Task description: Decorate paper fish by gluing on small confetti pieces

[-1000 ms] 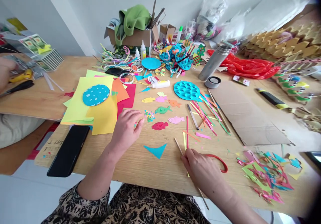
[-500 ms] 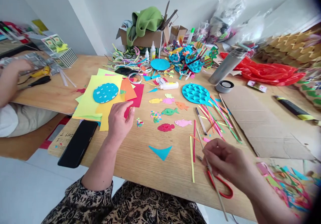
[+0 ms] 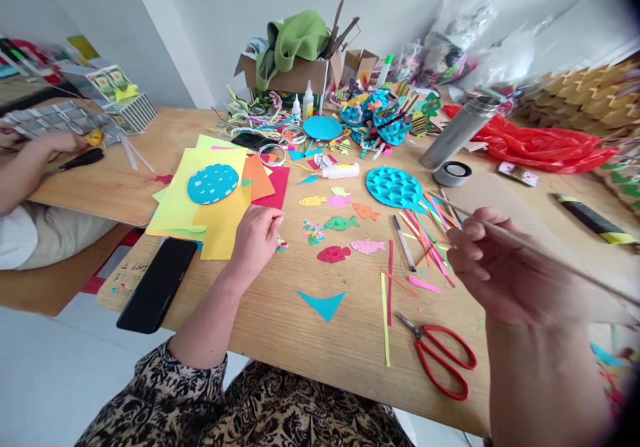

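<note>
My right hand (image 3: 515,267) is closed around a thin wooden stick (image 3: 555,250), raised over the right of the table. The stick slants from near the steel cup lid down to the right edge of the view. My left hand (image 3: 255,237) has its fingers curled together beside the yellow paper (image 3: 227,233); whatever they hold, if anything, is hidden. Small confetti pieces (image 3: 281,244) lie by its fingertips. Between my hands lie several paper fish, among them a red fish (image 3: 334,254), and a blue paper triangle (image 3: 324,305). Red-handled scissors (image 3: 440,353) rest below my right hand.
A blue scaled paper disc (image 3: 394,187), paper strips (image 3: 425,233) and a pen (image 3: 404,242) lie mid-table. A steel flask (image 3: 457,133) leans at the back right. A phone (image 3: 157,285) sits at the left edge. Another person's hand (image 3: 65,142) is at far left.
My right hand has lifted and moved right with the stick, turning it and uncovering the scissors. My left hand has shifted slightly right, its fingers closer together. The other person's hand has moved right.
</note>
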### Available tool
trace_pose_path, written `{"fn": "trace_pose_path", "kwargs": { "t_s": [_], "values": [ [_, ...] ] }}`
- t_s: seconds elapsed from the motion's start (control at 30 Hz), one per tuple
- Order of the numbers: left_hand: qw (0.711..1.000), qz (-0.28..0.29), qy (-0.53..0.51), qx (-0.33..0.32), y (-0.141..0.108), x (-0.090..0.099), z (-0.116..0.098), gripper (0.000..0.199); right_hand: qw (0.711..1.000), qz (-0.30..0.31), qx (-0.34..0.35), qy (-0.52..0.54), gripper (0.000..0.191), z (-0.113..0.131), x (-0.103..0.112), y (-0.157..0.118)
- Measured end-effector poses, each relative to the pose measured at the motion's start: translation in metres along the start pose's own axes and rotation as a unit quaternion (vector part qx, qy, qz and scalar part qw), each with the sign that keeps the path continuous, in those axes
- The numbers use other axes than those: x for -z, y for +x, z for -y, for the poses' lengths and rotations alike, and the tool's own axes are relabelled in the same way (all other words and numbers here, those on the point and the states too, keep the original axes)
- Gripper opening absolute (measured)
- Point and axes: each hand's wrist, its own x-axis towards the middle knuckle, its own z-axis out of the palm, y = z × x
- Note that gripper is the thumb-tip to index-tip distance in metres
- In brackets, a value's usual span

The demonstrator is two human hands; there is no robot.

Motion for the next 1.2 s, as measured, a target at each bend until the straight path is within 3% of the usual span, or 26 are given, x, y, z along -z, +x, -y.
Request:
{"fn": "trace_pose_path", "kwargs": {
  "t_s": [0.13,0.27,0.43,0.63,0.7,0.77,0.87,0.97,1.07,1.2],
  "values": [
    [0.999,0.040,-0.025,0.026,-0.015,0.005,0.001,0.018,0.996,-0.060,0.046,0.040,0.020,0.013,-0.017,0.007],
    [0.997,0.068,-0.008,0.027,-0.037,0.010,-0.002,0.018,0.994,-0.064,0.067,0.051,0.021,0.016,-0.020,0.007],
    [0.994,0.112,0.000,-0.017,-0.055,0.009,-0.014,0.018,0.996,-0.027,0.078,0.025,0.016,0.004,-0.012,0.002],
    [0.977,0.180,-0.004,-0.110,-0.055,0.000,-0.033,0.029,0.983,-0.009,0.169,-0.068,0.013,-0.022,-0.012,-0.006],
    [0.970,0.204,-0.014,-0.134,-0.051,-0.004,-0.038,0.033,0.963,-0.044,0.211,-0.164,0.018,-0.036,-0.012,-0.008],
    [0.963,0.222,-0.023,-0.152,-0.048,-0.008,-0.040,0.034,0.921,-0.053,0.259,-0.288,0.023,-0.052,-0.011,-0.008],
    [0.954,0.241,-0.033,-0.176,-0.044,-0.011,-0.039,0.035,0.851,0.034,0.325,-0.411,0.024,-0.075,-0.007,-0.005],
    [0.949,0.243,-0.041,-0.196,-0.041,-0.013,-0.035,0.038,0.794,0.101,0.382,-0.462,0.023,-0.089,-0.003,0.001],
    [0.946,0.244,-0.052,-0.207,-0.039,-0.014,-0.031,0.041,0.766,0.129,0.406,-0.481,0.022,-0.094,-0.002,0.004],
    [0.942,0.245,-0.071,-0.216,-0.039,-0.018,-0.027,0.045,0.763,0.121,0.411,-0.484,0.020,-0.096,0.000,0.005]
  ]
}}
